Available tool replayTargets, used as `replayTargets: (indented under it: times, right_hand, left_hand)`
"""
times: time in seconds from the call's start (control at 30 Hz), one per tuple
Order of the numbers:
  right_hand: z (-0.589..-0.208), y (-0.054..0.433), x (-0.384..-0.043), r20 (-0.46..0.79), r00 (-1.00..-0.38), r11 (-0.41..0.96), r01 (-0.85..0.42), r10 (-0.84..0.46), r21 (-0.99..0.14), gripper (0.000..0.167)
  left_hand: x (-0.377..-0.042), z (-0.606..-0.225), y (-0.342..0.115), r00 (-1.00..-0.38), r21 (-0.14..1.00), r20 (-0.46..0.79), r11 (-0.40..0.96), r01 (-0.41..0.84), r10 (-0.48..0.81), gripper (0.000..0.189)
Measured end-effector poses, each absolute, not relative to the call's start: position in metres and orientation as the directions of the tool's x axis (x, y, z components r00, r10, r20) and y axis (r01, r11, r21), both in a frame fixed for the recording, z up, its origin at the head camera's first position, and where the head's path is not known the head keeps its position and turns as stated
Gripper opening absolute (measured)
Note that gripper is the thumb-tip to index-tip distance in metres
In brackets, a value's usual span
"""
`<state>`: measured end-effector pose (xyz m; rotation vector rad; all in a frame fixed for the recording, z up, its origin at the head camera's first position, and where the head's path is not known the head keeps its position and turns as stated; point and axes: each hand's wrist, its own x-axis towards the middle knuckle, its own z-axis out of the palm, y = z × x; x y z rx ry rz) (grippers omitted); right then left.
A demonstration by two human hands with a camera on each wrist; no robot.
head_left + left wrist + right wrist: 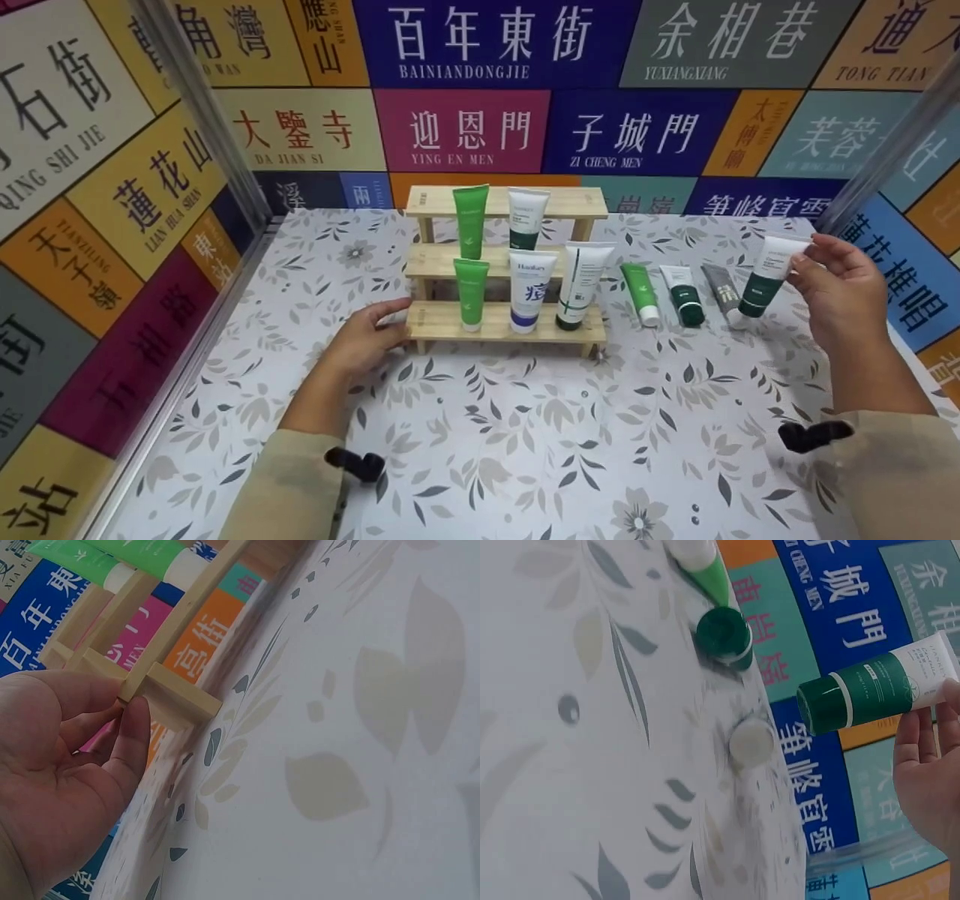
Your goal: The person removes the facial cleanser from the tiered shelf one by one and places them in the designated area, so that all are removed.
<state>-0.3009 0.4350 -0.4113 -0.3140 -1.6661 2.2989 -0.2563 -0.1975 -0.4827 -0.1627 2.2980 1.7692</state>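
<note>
A person's right hand [851, 289] pinched a white-and-dark-green tube [776, 274] by its flat white end, fingers and thumb together on it. The tube hung tilted above the right side of the table [480, 420], its dark green cap pointing down and to the left. The left hand [367, 337], well apart from the right, gripped the left end of the lowest board of a three-tier wooden rack [431, 261] between thumb and fingers. Beige sleeves [289, 480] covered both forearms. Between the rack and the held tube, three more tubes lay in a row on the table: a bright green one [640, 292] nearest the rack, then a white one with a dark green lower part [682, 294], then a grey one [722, 292] with a pale cap, just beside the held tube. On the rack's lowest board stood a short green tube [471, 296], a white tube with a blue base [533, 292] and a taller white tube with a dark cap [585, 285]. Behind them rose another green tube [470, 217] and a second white-and-green tube [528, 214]. The table's white covering carried a grey leaf-and-flower print, and beyond it stood a wall of coloured panels [465, 94] with large Chinese characters.
</note>
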Motion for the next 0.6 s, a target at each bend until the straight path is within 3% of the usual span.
replayTargets:
  times: [0.4, 0.6]
  right_hand:
    - [-0.423, 0.469, -0.315, -0.165, -0.903, -0.295, 0.045, 0.397, -0.954, 0.05]
    - [-0.429, 0.478, -0.326, -0.244, -0.868, -0.266, 0.136, 0.433, -0.954, 0.058]
  left_hand:
    - [-0.255, -0.484, -0.197, -0.972, 0.941, -0.227, 0.271, -0.202, 0.063, 0.054]
    - [-0.254, -0.482, -0.197, -0.976, 0.949, -0.208, 0.257, -0.183, 0.072, 0.055]
